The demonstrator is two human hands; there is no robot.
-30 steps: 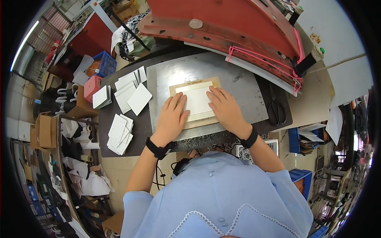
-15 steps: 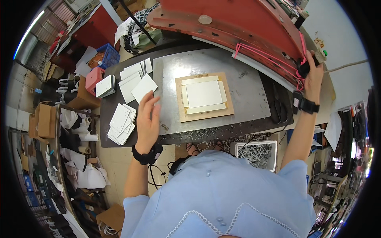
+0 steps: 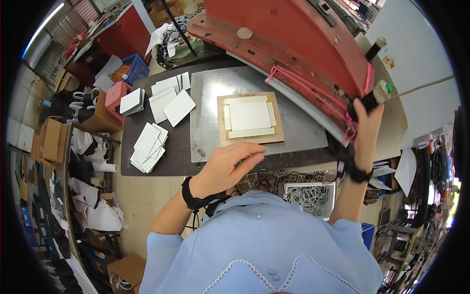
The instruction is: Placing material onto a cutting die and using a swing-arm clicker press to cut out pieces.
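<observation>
My right hand (image 3: pixel 368 128) is wrapped round the dark handle (image 3: pixel 374 98) at the right end of a big red press arm (image 3: pixel 293 54). Pink cord (image 3: pixel 313 93) is strung along the arm's lower edge. My left hand (image 3: pixel 230 164), fingers loosely stretched and holding nothing, hovers near the table's front edge. Just beyond it, a square wooden board (image 3: pixel 278 134) lies on the grey metal plate (image 3: pixel 205 83). Cream strips (image 3: pixel 252 133) frame a white rectangular sheet (image 3: pixel 249 115) on that board. The red arm overhangs the plate's right rear part.
White cards lie in a spread group (image 3: pixel 178 108), a small stack (image 3: pixel 131 102) and a punched pile (image 3: pixel 149 147) left of the plate. A white bin (image 3: pixel 308 198) of scrap strips stands below the front edge. A blue crate (image 3: pixel 134 68) is at the far left.
The red press arm has swung left and nearer over the plate, with my right hand on its handle. My left hand has moved right, from beside the cards to in front of the board.
</observation>
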